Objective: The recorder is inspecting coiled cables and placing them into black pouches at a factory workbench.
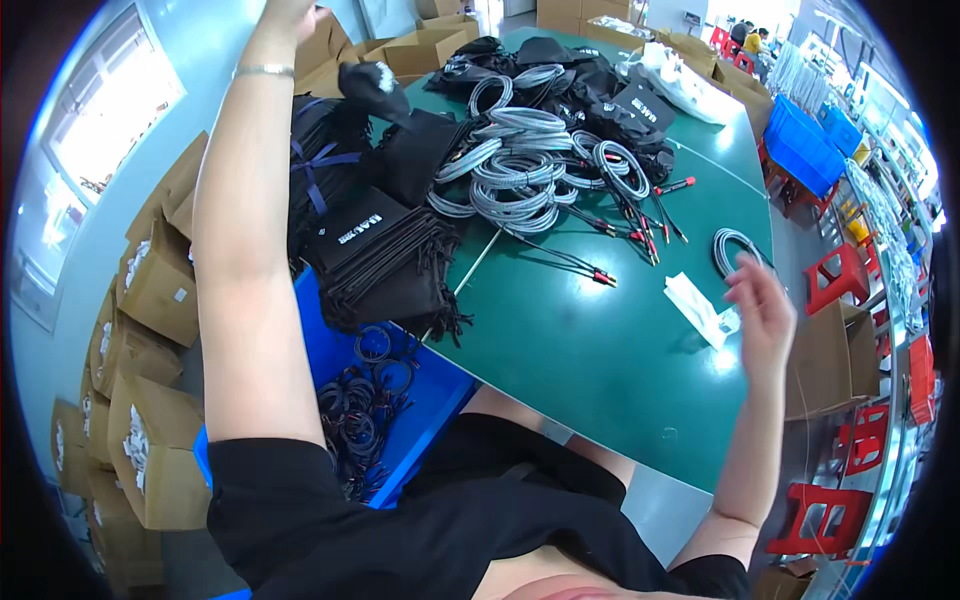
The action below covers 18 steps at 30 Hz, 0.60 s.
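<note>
My left arm reaches up and forward past the stack of black drawstring pouches (375, 250). My left hand (292, 18) is cut by the top edge, its fingers mostly out of sight. A black pouch (375, 92) with a whitish patch is tilted near it, apart from the hand. My right hand (765, 315) hovers over the table's right side, fingers loosely bent and apart, with nothing seen in them. Just beyond its fingertips lies a grey coiled cable (735, 245); beside it is a white paper or plastic piece (697, 310).
On the green table (560, 350), grey cable coils (520, 170) with red and black plugs form a heap. More black pouches (640, 105) and a white plastic bag (685, 85) lie behind. A blue bin (425, 425) of dark cables stands at my left, near cartons (160, 290). Red stools (840, 280) stand right.
</note>
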### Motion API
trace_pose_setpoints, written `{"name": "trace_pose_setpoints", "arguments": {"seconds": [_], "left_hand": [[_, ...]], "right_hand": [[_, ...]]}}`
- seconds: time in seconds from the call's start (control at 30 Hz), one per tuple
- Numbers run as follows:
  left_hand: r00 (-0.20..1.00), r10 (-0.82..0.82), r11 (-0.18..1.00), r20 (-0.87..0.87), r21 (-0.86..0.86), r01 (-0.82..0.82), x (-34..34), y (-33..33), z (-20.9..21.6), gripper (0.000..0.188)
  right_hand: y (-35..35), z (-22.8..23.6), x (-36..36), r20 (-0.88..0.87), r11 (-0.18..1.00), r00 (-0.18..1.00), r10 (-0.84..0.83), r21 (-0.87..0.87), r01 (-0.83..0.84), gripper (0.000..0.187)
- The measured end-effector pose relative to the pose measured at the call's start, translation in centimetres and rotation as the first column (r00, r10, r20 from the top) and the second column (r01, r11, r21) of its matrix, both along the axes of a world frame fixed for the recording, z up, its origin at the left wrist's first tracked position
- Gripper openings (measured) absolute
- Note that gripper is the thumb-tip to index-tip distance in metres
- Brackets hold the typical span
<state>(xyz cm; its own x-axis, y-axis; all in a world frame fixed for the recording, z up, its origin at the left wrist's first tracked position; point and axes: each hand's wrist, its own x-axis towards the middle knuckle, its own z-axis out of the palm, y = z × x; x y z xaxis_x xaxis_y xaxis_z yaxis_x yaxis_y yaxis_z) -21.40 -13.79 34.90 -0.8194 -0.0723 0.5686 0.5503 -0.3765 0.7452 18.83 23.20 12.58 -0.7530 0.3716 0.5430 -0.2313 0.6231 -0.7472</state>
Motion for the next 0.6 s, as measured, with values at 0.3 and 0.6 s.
{"name": "trace_pose_setpoints", "arguments": {"seconds": [0.3, 0.6], "left_hand": [[0.992, -0.038, -0.194, -0.122, -0.973, -0.127, -0.9, 0.9, -23.6, 0.065], [0.921, 0.386, -0.174, -0.057, -0.985, 0.012, -7.0, 3.3, -32.2, 0.053]], "right_hand": [[-3.5, -14.2, 6.3, 0.347, 0.961, 0.935, -0.077, -0.224, 0.162, 0.017], [-5.6, -16.0, 6.8, 0.244, 0.952, 0.923, -0.298, 0.142, 0.270, 0.008]]}}
